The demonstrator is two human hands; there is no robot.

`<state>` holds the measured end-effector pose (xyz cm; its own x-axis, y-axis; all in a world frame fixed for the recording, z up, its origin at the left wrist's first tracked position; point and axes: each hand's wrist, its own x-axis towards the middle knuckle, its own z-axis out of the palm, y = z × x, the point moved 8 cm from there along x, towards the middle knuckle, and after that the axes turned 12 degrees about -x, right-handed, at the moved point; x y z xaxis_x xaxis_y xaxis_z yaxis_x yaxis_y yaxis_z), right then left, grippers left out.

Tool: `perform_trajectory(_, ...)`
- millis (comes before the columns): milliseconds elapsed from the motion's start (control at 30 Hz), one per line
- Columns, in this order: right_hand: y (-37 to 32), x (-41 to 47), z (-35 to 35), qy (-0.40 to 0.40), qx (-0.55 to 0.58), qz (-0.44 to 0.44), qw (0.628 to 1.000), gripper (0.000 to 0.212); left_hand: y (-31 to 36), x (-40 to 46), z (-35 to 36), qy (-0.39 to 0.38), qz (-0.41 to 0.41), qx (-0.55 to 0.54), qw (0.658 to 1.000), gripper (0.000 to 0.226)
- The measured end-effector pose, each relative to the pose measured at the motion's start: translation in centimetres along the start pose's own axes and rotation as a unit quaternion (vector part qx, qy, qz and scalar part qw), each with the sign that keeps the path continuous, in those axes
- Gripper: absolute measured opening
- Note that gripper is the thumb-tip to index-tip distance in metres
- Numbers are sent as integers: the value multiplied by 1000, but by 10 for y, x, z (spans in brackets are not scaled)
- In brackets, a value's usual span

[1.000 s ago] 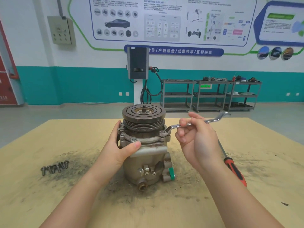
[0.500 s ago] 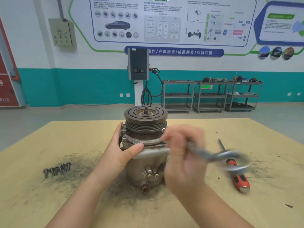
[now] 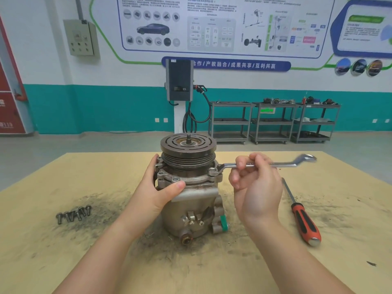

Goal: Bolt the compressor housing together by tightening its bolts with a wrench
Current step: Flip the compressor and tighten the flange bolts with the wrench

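Two hands working: left hand [image 3: 156, 193] grips upright grey metal compressor housing [image 3: 188, 200]; right hand [image 3: 257, 183] fingers curl round silver ring wrench [image 3: 265, 165], seated on flange bolt [image 3: 212, 172].

— How does the compressor [image 3: 191, 200] stand?

— Upright at the middle of the table, a grey metal body with a dark grooved pulley [image 3: 188, 151] on top and a green cap low on its right side.

— And the wrench [image 3: 265, 165]?

— A silver ring wrench, lying level and pointing right. Its left ring sits over a bolt [image 3: 212, 172] on the right of the upper flange; its far end is bent upward.

— Any loose bolts?

— A small row of spare bolts [image 3: 73, 214] lies on the table to the left, well apart from the compressor.
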<state>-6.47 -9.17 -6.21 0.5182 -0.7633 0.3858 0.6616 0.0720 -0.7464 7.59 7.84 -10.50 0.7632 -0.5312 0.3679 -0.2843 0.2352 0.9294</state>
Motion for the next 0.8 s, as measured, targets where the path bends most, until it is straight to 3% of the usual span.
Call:
perform_trajectory(67,-15,-23,6,11,-87,-163,983,23,-1,0,-1,3,-4,2,1000,129)
perform_trajectory(100,-23,-40,17,-14,-149,-259,954,22,-1,1,-1,3,-5,-1,1000,130)
perform_trajectory(167,-24,-75,50,-116,-297,-419,850,14,-3,2,1,-6,-3,-29,1000,122)
perform_trajectory(200,-19,-85,61,-146,-366,-465,793,8,-3,2,1,-9,-7,-47,999,120)
perform_trajectory(233,-19,-88,66,-153,-399,-485,763,6,-4,2,2,-12,-9,-56,998,120)
perform_trajectory(300,-34,-84,61,-126,-351,-496,784,16,-3,2,1,-13,-2,-48,999,121)
perform_trajectory(367,-55,-68,43,-79,-234,-447,860,20,0,1,0,-10,-4,-23,1000,128)
perform_trajectory(433,-57,-40,24,-34,-147,-306,940,18,1,-1,0,-9,-9,-16,1000,131)
perform_trajectory(500,-36,-18,13,-15,-90,-128,988,20,1,-2,1,-4,-11,-15,1000,130)
perform_trajectory(600,-9,-1,2,7,-20,20,1000,22,4,-2,2,-3,-9,-17,1000,122)
perform_trajectory(800,8,9,3,-23,27,91,995,25,6,-3,3,-7,-15,-18,1000,118)
